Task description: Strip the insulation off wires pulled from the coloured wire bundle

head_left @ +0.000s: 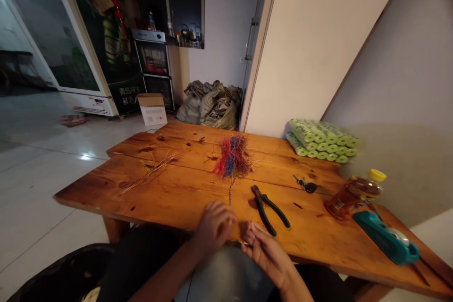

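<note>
My left hand (214, 226) is over the front edge of the wooden table (198, 193), fingers curled and slightly blurred; what it holds, if anything, is too small to make out. Just to its right, my right hand (264, 250) is palm up with fingertips pinched together, and a thin strand seems to show beside them. Dark-handled pliers (266, 207) lie beyond my right hand with their handles apart. Farther back is a tangled bundle of red and blue wires (232, 155). Several thin strands (150, 173) lie on the left part of the table.
Green rolls (323, 141) are stacked at the back right. Keys (306, 184), a yellow-capped bottle (354, 196) and a teal tape dispenser (385, 237) sit on the right. A black bin (60, 273) stands at the lower left.
</note>
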Demonstrator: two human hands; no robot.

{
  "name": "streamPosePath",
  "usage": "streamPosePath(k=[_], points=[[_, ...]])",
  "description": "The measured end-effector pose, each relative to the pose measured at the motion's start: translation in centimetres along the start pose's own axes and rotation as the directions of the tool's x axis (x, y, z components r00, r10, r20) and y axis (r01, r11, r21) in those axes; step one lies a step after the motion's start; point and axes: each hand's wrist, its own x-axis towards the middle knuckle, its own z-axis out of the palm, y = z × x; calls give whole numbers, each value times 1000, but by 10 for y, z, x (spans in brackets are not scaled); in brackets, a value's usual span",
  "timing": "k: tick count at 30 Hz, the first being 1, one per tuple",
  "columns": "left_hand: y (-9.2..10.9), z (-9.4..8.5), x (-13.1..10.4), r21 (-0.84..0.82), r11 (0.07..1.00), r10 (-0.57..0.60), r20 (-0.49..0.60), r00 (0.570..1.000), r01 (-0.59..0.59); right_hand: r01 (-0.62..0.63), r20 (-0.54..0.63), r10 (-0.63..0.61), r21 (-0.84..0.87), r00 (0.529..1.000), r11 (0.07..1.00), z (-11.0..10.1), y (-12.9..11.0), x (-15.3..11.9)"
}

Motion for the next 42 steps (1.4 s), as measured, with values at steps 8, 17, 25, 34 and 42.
streamPosePath(k=[8,17,25,34,42], points=[[-53,18,40,244,874,-427,-26,904,420,27,23,-27,-30,999,999,0,-2,0],[-29,22,19,-69,923,-383,-44,923,379,176,-136,-174,6,975,984,-6,-5,9],[45,40,-32,-606,723,-306,151,940,332,259,-284,-318,-226,905,939,-1,-2,8],[37,58,-28,-688,620,-353,183,917,376,179,-152,-247,-358,957,916,5,0,4],[7,15,-5,-146,954,-285,-175,942,262,237,-182,-287,-253,941,938,-2,-3,7]])
